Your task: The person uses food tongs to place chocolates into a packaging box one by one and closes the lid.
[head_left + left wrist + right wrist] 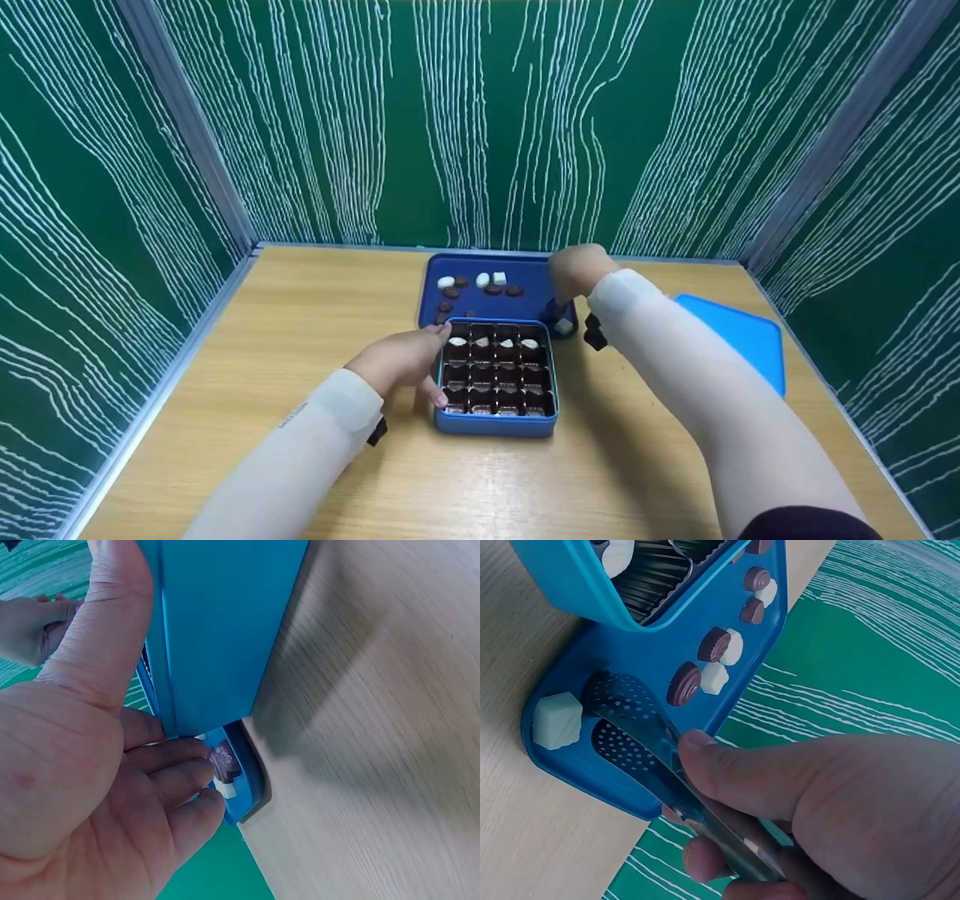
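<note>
My left hand [401,356] holds the left side of a blue box [495,427], thumb at its near corner and fingers toward the far one. A dark brown divided insert [495,379] fills the box; one row of compartments holds several white pieces. My right hand [581,270] grips metal tongs [634,701] with perforated tips, over the right end of a dark blue tray [529,309]. In the right wrist view, the tips stand apart beside a white chocolate [557,721] in the tray's corner, with no piece between them.
Several brown chocolates [684,684] and white chocolates [714,679] lie scattered on the tray, behind the box. A light blue lid [739,341] lies at the right of the wooden table [315,300]. Green panels [510,127] with white lines enclose the table's back and sides.
</note>
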The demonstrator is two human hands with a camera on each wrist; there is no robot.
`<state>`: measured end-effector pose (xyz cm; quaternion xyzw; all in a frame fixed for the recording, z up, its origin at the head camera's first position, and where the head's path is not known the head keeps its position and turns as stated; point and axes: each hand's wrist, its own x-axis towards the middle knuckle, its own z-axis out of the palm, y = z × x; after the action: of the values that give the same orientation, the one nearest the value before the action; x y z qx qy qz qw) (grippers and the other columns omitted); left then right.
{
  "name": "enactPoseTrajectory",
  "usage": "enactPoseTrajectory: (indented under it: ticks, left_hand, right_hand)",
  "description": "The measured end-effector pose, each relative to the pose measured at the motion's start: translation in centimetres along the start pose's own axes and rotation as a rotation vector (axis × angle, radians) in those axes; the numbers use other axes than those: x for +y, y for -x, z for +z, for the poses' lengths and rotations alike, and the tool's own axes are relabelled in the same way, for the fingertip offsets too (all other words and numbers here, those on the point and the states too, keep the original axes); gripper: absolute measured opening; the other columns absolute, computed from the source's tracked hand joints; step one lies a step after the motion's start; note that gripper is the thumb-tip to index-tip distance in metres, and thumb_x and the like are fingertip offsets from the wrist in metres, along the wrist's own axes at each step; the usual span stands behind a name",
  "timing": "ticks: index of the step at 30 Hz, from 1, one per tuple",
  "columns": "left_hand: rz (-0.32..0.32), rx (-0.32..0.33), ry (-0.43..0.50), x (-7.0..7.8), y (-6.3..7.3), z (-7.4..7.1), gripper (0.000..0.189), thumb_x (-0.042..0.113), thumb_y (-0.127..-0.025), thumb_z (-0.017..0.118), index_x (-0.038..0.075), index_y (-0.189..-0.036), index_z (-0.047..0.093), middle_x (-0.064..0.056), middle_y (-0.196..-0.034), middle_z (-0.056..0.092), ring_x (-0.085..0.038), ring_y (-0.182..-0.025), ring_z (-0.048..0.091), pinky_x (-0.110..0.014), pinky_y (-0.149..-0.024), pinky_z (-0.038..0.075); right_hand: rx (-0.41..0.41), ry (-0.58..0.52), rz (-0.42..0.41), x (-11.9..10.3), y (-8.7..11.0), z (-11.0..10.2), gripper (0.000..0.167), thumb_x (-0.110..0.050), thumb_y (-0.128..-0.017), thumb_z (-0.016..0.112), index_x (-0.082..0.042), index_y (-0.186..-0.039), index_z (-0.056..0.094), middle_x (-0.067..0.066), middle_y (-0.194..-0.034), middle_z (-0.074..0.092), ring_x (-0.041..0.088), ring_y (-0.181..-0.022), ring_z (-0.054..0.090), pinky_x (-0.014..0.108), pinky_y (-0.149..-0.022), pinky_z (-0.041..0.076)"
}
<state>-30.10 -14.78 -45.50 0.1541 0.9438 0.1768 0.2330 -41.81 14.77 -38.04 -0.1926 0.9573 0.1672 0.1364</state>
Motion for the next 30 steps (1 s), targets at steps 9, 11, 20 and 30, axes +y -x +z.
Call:
enactPoseTrajectory:
  ticks: [9, 11, 20, 30]
  left_hand:
    - [-0.008, 0.003, -0.002, -0.1, -0.2, 0.2, 0.146, 0.042, -0.075, 0.101, 0.012, -0.183, 0.007, -0.015, -0.192, 0.006, -0.040, -0.179, 0.010, -0.053, -0.147, 0.014]
    - [0.001, 0.005, -0.019, -0.1, -0.2, 0.2, 0.146, 0.043, -0.075, 0.101, 0.011, -0.183, 0.009, -0.015, -0.192, 0.008, -0.039, -0.179, 0.012, -0.053, -0.147, 0.016]
    - [0.011, -0.011, -0.022, 0.0, 0.0, 0.0, 0.145, 0.041, -0.077, 0.102, 0.009, -0.183, 0.009, -0.016, -0.192, 0.008, -0.038, -0.179, 0.012, -0.051, -0.147, 0.017]
    - [0.010, 0.006, -0.022, 0.0, 0.1, -0.1, 0.146, 0.045, -0.075, 0.102, 0.011, -0.183, 0.010, -0.015, -0.192, 0.010, -0.038, -0.179, 0.013, -0.051, -0.147, 0.018]
  right_hand:
    - [0.015, -0.040, 0.001, 0.3, 1.0, -0.9, 0.028, -0.034, -0.105, 0.081, -0.006, -0.106, 0.079, 0.007, -0.099, 0.078, 0.025, -0.087, 0.066, 0.041, -0.085, 0.062]
    - [0.024, -0.031, 0.002, 0.3, 1.2, -1.2, 0.032, -0.037, -0.105, 0.082, -0.005, -0.107, 0.079, 0.009, -0.099, 0.079, 0.025, -0.086, 0.066, 0.042, -0.085, 0.063]
    - [-0.020, -0.033, 0.008, 0.0, 1.3, -1.0, 0.043, -0.044, -0.103, 0.084, -0.002, -0.113, 0.079, 0.011, -0.108, 0.082, 0.024, -0.091, 0.068, 0.044, -0.091, 0.066]
    - [-0.031, -0.087, 0.015, -0.2, 0.5, 0.2, 0.039, -0.038, -0.103, 0.085, -0.003, -0.120, 0.079, 0.010, -0.110, 0.082, 0.024, -0.093, 0.071, 0.044, -0.092, 0.067]
